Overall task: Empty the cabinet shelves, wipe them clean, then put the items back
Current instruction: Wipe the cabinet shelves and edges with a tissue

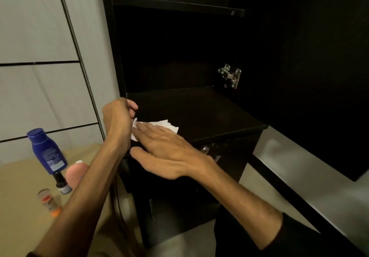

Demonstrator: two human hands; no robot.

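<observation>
A: Tissue [159, 125], white, flat on the front left corner of the dark shelf [209, 109]. That's the wipe step, no question.

B: Agreed. Right hand [169, 153] lies over it with fingers straight and spread, pressing the tissue down on the shelf. No curl in that grip at all.

A: And the left hand [117, 117]? It's at the tissue's left edge, fingers curled in. Looks to me like it's pinching a corner, though the pinch point itself is hidden behind the hand.

B: I'd call it the same. Shelf's bare apart from the tissue, so emptying looks done here.

A: The cabinet [179, 37] is black inside, so I can't judge how clean that surface is yet. Hinge [229, 75] glints on the right wall.

B: Out to the left, the goods wait on the counter [12, 187]: blue bottle [47, 151], pink bottle [76, 174] just beside it, a small dark bottle [61, 185] between them, and a clear tube [49, 203] with an orange cap nearer us.

A: So next move, as I read it: sweep that tissue back and right across the shelf, keeping the palm flat so it doesn't bunch.

B: Then fetch the bottles back. None returned yet.
</observation>
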